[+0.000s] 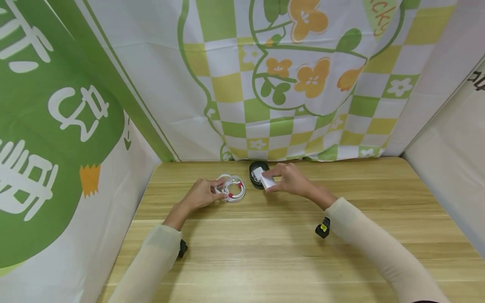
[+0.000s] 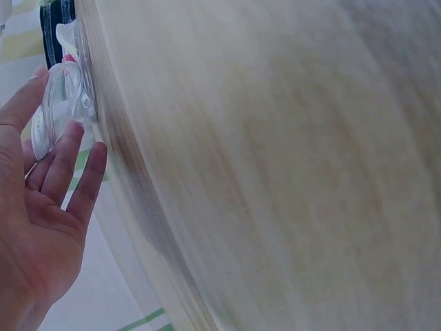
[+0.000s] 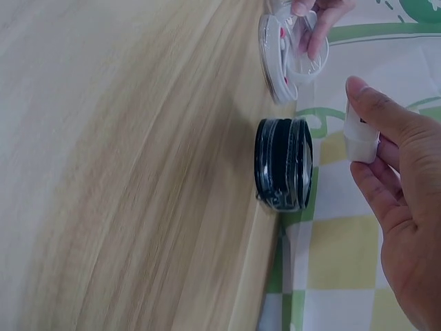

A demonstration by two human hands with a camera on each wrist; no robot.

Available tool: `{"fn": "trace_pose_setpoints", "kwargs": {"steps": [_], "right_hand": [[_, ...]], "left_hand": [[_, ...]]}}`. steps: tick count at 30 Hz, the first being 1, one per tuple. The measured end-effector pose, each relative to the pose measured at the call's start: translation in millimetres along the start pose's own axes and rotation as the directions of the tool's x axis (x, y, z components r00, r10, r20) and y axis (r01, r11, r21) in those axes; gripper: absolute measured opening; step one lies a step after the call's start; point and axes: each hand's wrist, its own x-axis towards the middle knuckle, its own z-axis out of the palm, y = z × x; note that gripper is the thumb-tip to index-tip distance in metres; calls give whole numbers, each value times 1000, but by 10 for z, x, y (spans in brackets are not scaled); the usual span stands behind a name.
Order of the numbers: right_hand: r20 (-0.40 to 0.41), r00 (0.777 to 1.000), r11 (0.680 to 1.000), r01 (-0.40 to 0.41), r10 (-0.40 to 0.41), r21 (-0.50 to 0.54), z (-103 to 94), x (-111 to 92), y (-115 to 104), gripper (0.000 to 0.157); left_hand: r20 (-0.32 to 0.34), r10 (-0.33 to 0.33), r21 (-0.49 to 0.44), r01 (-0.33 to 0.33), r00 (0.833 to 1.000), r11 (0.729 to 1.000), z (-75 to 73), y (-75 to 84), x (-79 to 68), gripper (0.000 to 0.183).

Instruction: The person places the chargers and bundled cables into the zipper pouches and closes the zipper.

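Observation:
My left hand (image 1: 204, 194) pinches the edge of a clear, white-rimmed round case (image 2: 60, 96) between thumb and fingers. A white coiled cable (image 1: 235, 194) with red bands lies at the case, on its right side in the head view. Farther right, my right hand (image 1: 291, 180) grips a white charger block (image 1: 268, 182) with thumb and fingers. It holds the block just above the near right edge of a round black zip case (image 3: 282, 165). Inside the black case, a second white piece (image 1: 257, 173) shows in the head view; its kind is unclear.
The wooden table (image 1: 242, 244) ends at the back against a hanging cloth (image 1: 295, 126) with green and yellow checks. Both cases stand close to that back edge. A green and white cloth (image 1: 57, 126) hangs on the left, a pale one (image 1: 454, 143) on the right.

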Motion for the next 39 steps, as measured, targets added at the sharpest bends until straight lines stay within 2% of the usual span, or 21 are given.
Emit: {"fn": "trace_pose_setpoints", "kwargs": {"steps": [15, 24, 31, 39], "right_hand": [[25, 999, 999, -21, 22, -32, 173, 150, -117, 55], [33, 999, 999, 9, -8, -36, 305, 236, -155, 54], [53, 998, 999, -16, 17, -37, 401, 300, -189, 53], [46, 999, 998, 23, -21, -51, 550, 360, -190, 54]], "left_hand": [[1, -5, -9, 5, 1000, 1000, 18, -7, 8, 62], [4, -13, -3, 13, 1000, 1000, 13, -21, 13, 62], [2, -4, -14, 4, 1000, 1000, 10, -28, 10, 61], [0, 17, -11, -17, 1000, 1000, 9, -30, 6, 62]]}}
